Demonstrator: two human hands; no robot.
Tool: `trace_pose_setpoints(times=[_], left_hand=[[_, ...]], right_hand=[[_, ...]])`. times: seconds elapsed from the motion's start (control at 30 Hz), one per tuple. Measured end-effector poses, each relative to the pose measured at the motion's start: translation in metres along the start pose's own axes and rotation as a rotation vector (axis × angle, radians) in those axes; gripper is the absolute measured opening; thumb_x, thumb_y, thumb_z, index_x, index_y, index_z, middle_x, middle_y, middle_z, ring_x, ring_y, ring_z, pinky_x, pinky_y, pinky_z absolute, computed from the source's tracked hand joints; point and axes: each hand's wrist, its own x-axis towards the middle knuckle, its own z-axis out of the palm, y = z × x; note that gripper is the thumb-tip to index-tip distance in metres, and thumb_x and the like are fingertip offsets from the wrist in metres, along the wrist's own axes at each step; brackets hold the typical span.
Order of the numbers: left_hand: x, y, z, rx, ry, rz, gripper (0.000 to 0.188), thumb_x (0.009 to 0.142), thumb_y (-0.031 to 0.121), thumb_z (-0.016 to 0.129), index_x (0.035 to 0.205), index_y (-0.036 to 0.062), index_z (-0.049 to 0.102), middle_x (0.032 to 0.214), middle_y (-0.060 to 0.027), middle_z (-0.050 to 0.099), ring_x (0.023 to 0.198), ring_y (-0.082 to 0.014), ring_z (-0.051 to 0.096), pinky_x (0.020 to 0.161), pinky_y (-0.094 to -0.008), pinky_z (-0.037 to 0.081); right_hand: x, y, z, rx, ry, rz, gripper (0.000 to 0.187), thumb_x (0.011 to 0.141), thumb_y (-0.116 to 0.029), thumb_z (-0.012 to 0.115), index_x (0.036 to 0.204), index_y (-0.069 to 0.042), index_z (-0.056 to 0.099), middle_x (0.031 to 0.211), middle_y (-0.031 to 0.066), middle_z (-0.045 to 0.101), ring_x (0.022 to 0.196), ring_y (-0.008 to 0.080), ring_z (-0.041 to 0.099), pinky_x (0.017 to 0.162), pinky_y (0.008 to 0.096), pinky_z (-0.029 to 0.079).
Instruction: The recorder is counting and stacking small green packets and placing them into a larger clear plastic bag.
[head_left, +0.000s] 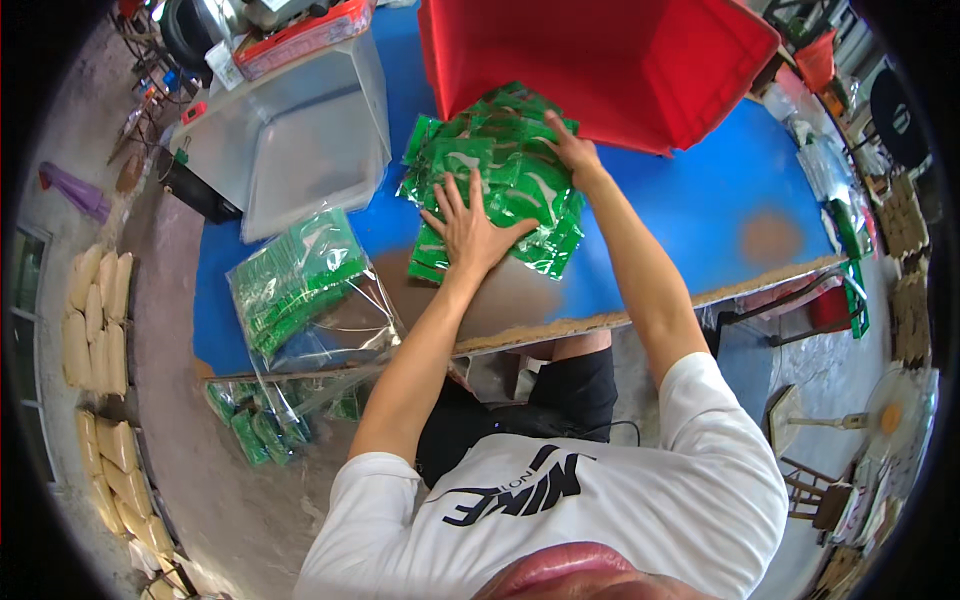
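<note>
Taking the blue table (680, 200) as my reference, I log the scene from its left side across. Off the table's left edge, pale sacks (95, 310) lie in rows on the floor. On the table's far left corner sits a stack of clear plastic sheeting (300, 140). On its near left edge, overhanging toward the floor, a clear bag (300, 290) holds green sachets packed in a neat block; more green packets (255, 425) lie below that edge on the floor. At the table's middle lies the pile of green sachets (500, 180), loose and overlapping, not bagged. The left hand (468, 228) rests flat on the pile's near side, fingers spread apart and pressing down, clamped on nothing. The right hand (572, 148) lies on the pile's far side, fingers extended over the top packets; I cannot tell whether it pinches one. Just beyond the pile, at the table's far edge, a red crate (600, 60) stands tilted, its open mouth toward the pile. To the table's right end I note scattered clear wrappers (825, 165). My judgement on progress: one bag appears filled, while the central pile is out of the crate but yet to be squared up and bagged, so a fair share of work looks left.
</note>
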Motion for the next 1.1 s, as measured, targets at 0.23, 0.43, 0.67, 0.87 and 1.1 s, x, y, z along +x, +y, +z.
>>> trace_pose_setpoints(times=[0.23, 0.43, 0.67, 0.87, 1.1], left_hand=[[0.006, 0.000, 0.005, 0.020, -0.004, -0.022, 0.128, 0.061, 0.076, 0.076, 0.161, 0.0205, 0.019, 0.162, -0.0279, 0.015, 0.151, -0.0465, 0.011, 0.115, -0.0718, 0.002], [0.008, 0.002, 0.006, 0.024, 0.003, -0.037, 0.129, 0.059, 0.077, 0.077, 0.160, 0.0175, 0.022, 0.162, -0.0259, 0.020, 0.151, -0.0450, 0.014, 0.113, -0.0746, 0.002], [0.001, 0.004, 0.011, -0.006, 0.003, 0.096, 0.132, 0.058, 0.075, 0.079, 0.160, 0.0163, 0.020, 0.164, -0.0262, 0.011, 0.151, -0.0474, 0.011, 0.107, -0.0804, 0.012], [0.022, 0.043, 0.022, -0.237, 0.171, 0.201, 0.134, 0.058, 0.073, 0.081, 0.160, 0.0147, 0.016, 0.164, -0.0267, 0.005, 0.151, -0.0483, 0.006, 0.105, -0.0809, 0.017], [0.086, 0.123, 0.012, -0.310, 0.384, 0.318, 0.134, 0.062, 0.074, 0.078, 0.159, 0.0072, 0.013, 0.163, -0.0299, 0.007, 0.150, -0.0479, 0.009, 0.113, -0.0724, 0.012]], right_hand=[[0.024, -0.016, 0.002, -0.002, -0.694, 0.316, 0.069, 0.085, -0.064, 0.070, 0.129, -0.011, 0.064, 0.128, 0.0068, 0.066, 0.111, 0.0205, 0.064, 0.099, 0.0368, 0.052], [0.006, -0.016, 0.013, 0.329, -0.978, 0.254, 0.050, 0.097, -0.045, 0.063, 0.128, -0.006, 0.061, 0.122, 0.0104, 0.069, 0.105, 0.0213, 0.068, 0.097, 0.0370, 0.054], [-0.025, 0.010, -0.008, 0.489, -1.007, 0.323, 0.043, 0.102, -0.038, 0.054, 0.128, -0.005, 0.061, 0.120, 0.0116, 0.069, 0.105, 0.0231, 0.069, 0.094, 0.0386, 0.056], [-0.048, -0.072, -0.050, 0.421, -0.950, 0.343, 0.042, 0.100, -0.037, 0.057, 0.123, -0.001, 0.063, 0.116, 0.0134, 0.070, 0.101, 0.0238, 0.069, 0.093, 0.0384, 0.056], [-0.088, -0.208, -0.098, -0.132, -0.774, -0.251, 0.045, 0.099, -0.030, 0.062, 0.131, 0.001, 0.058, 0.119, 0.0119, 0.068, 0.104, 0.0213, 0.067, 0.092, 0.0351, 0.054]])
